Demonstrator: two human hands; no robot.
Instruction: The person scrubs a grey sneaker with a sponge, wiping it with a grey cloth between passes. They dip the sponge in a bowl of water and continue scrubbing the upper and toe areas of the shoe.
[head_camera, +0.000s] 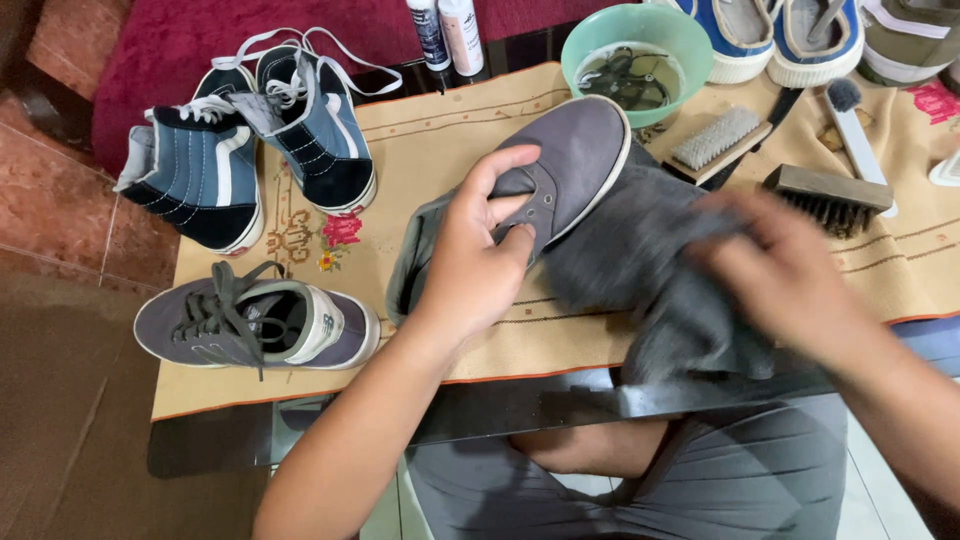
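My left hand (478, 258) grips a grey lace-less canvas shoe (570, 160) by its opening, fingers tucked inside, holding it tilted above the table. My right hand (790, 275) is blurred with motion and clutches a dark grey cloth (655, 270) that lies against the side of that shoe and drapes down over the table's front edge.
A beige embroidered mat (440, 150) covers the glass table. On it: a blue high-top pair (250, 150), a grey laced sneaker (255, 325), a green bowl (600, 35) with laces soaking in water, brushes (828, 195), two bottles (445, 35). More shoes (770, 35) stand at the back right.
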